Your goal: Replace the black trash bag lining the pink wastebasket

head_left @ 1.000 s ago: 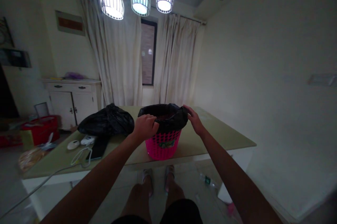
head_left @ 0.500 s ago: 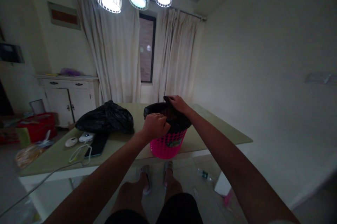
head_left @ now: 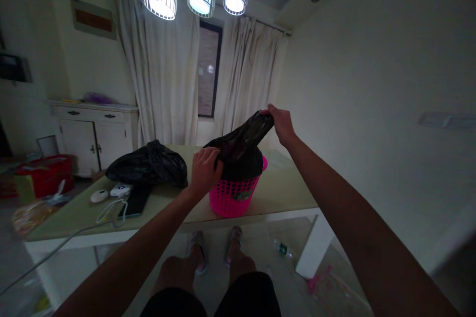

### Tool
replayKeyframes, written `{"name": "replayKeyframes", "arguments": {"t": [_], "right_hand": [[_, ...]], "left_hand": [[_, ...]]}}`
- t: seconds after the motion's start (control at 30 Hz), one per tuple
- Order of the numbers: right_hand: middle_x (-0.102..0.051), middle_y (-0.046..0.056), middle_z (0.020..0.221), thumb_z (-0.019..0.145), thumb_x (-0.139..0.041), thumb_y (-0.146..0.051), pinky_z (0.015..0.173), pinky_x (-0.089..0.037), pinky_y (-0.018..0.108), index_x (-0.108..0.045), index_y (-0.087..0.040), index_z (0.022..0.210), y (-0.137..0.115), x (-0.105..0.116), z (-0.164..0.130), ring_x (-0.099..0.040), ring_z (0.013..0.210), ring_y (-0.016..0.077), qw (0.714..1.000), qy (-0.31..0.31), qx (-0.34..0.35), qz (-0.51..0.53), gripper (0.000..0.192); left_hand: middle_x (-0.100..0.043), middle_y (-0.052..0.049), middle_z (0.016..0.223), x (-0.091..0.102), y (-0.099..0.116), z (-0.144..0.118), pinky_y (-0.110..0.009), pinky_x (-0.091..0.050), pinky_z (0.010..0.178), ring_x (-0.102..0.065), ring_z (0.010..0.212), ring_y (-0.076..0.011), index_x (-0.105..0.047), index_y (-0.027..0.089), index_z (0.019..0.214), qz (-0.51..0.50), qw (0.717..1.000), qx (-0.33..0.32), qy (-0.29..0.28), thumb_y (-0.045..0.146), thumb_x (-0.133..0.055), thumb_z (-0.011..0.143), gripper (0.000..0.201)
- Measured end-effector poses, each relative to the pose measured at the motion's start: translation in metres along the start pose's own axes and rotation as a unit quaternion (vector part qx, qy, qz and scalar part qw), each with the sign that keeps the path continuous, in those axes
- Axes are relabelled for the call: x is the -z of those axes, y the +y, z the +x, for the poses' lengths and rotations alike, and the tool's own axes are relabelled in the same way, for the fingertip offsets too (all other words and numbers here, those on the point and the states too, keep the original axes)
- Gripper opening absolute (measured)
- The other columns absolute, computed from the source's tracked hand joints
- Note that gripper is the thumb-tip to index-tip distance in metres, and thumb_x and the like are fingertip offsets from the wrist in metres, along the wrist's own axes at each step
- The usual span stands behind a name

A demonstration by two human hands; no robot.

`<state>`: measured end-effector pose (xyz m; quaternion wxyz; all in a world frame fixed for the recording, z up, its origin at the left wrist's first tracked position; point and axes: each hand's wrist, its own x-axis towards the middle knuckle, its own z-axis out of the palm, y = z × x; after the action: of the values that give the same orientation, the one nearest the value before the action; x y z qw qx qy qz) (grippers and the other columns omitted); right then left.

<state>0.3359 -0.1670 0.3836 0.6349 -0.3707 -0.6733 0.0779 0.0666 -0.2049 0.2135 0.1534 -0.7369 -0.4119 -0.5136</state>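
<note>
Gripping the black liner bag [head_left: 241, 151] at frame centre, our left hand [head_left: 203, 170] pinched its near edge while our right hand [head_left: 281, 123] held one corner raised; most remained inside the pink basket [head_left: 233, 193].

A single head-worn camera looks forward and slightly down from standing height, facing the curtained window [head_left: 207, 71] across the worktop [head_left: 282, 190]. The worktop's near edge lies close below, with the person's own legs at the bottom.
</note>
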Motion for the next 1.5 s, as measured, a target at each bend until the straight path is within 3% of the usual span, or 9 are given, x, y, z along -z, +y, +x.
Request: {"name": "replayKeyframes", "arguments": {"t": [0.27, 0.47, 0.67, 0.8, 0.93, 1.07, 1.2, 1.3, 1.5], "right_hand": [[-0.071, 0.0, 0.09, 0.076, -0.063, -0.002, 0.077, -0.065, 0.033, -0.069, -0.019, 0.097, 0.017, 0.033, -0.022, -0.072, 0.084, 0.0161, 0.964, 0.103, -0.226, 0.093, 0.028], [-0.068, 0.002, 0.086, 0.085, -0.051, 0.002, 0.071, -0.064, 0.025, -0.068, -0.017, 0.095, 0.006, 0.033, -0.013, -0.069, 0.075, 0.0108, 0.943, 0.154, -0.292, 0.037, 0.027], [-0.066, 0.005, 0.077, 0.08, -0.062, 0.0, 0.072, -0.063, 0.031, -0.061, -0.015, 0.083, 0.013, 0.039, -0.013, -0.067, 0.072, 0.0152, 0.929, 0.126, -0.342, -0.07, 0.015], [-0.072, 0.02, 0.108, 0.072, -0.071, -0.003, 0.103, -0.057, 0.053, -0.067, -0.013, 0.084, 0.011, 0.049, -0.021, -0.067, 0.118, 0.0343, 0.926, 0.102, -0.305, -0.199, 0.016], [-0.058, 0.025, 0.141, 0.09, -0.069, -0.021, 0.122, -0.04, 0.061, -0.073, -0.011, 0.117, -0.01, 0.025, -0.03, -0.053, 0.14, 0.0392, 0.936, 0.062, -0.058, -0.341, 0.029], [-0.053, 0.019, 0.156, 0.089, -0.079, -0.063, 0.121, -0.045, 0.052, -0.055, -0.021, 0.158, -0.028, -0.038, -0.047, -0.054, 0.143, 0.0348, 0.949, -0.198, 0.134, -0.204, 0.084], [-0.073, 0.014, 0.134, 0.083, -0.088, -0.055, 0.109, -0.053, 0.049, -0.067, -0.019, 0.143, -0.013, -0.09, -0.066, -0.069, 0.124, 0.0355, 0.921, -0.341, 0.055, -0.179, 0.073], [-0.08, 0.011, 0.105, 0.102, -0.069, -0.038, 0.093, -0.056, 0.039, -0.078, -0.015, 0.111, 0.008, -0.104, -0.071, -0.075, 0.104, 0.0303, 0.94, -0.292, -0.008, -0.179, 0.027], [-0.081, 0.015, 0.11, 0.107, -0.057, -0.033, 0.087, -0.056, 0.033, -0.079, -0.012, 0.112, 0.007, -0.116, -0.075, -0.076, 0.104, 0.0292, 0.924, -0.286, 0.01, -0.254, 0.032]], "left_hand": [[-0.029, -0.022, 0.165, -0.012, -0.038, 0.039, -0.065, -0.032, 0.131, -0.032, 0.16, -0.0394, -0.044, 0.02, 0.158, -0.187, 0.966, 0.069, 0.163, 0.03, -0.061, 0.099, 0.062], [-0.043, -0.015, 0.148, 0.022, -0.024, 0.106, -0.055, -0.046, 0.126, -0.043, 0.151, -0.0318, -0.054, 0.023, 0.148, -0.322, 0.927, 0.07, 0.177, 0.014, -0.068, 0.084, 0.066], [-0.066, -0.003, 0.12, 0.055, 0.003, 0.13, -0.032, -0.062, 0.08, -0.071, 0.097, -0.0188, -0.056, 0.028, 0.112, -0.635, 0.741, 0.179, 0.126, 0.017, -0.086, 0.07, 0.053], [-0.073, 0.002, 0.096, 0.068, -0.001, 0.127, -0.021, -0.051, 0.067, -0.07, 0.083, -0.015, -0.05, 0.029, 0.105, -0.679, 0.656, 0.289, 0.156, 0.003, -0.079, 0.061, 0.059], [-0.075, 0.001, 0.097, 0.072, 0.006, 0.124, -0.023, -0.051, 0.066, -0.07, 0.08, -0.0149, -0.059, 0.027, 0.109, -0.672, 0.674, 0.285, 0.118, -0.001, -0.071, 0.06, 0.057], [-0.073, 0.001, 0.095, 0.069, 0.032, 0.121, -0.023, -0.053, 0.066, -0.068, 0.076, -0.0135, -0.064, 0.024, 0.109, -0.678, 0.678, 0.278, 0.062, -0.004, -0.062, 0.056, 0.06], [-0.075, -0.003, 0.104, 0.076, 0.039, 0.114, -0.033, -0.06, 0.084, -0.071, 0.085, -0.017, -0.068, 0.023, 0.118, -0.688, 0.679, 0.252, -0.049, 0.001, -0.067, 0.062, 0.061], [-0.075, -0.008, 0.13, 0.083, 0.015, 0.1, -0.048, -0.047, 0.121, -0.068, 0.13, -0.0276, -0.07, 0.026, 0.133, -0.654, 0.726, 0.176, -0.118, 0.006, -0.076, 0.064, 0.071], [-0.069, -0.011, 0.154, 0.043, -0.003, 0.064, -0.058, -0.027, 0.135, -0.042, 0.161, -0.0395, -0.073, 0.029, 0.136, -0.492, 0.829, 0.163, -0.21, 0.032, -0.101, 0.066, 0.075]]}}
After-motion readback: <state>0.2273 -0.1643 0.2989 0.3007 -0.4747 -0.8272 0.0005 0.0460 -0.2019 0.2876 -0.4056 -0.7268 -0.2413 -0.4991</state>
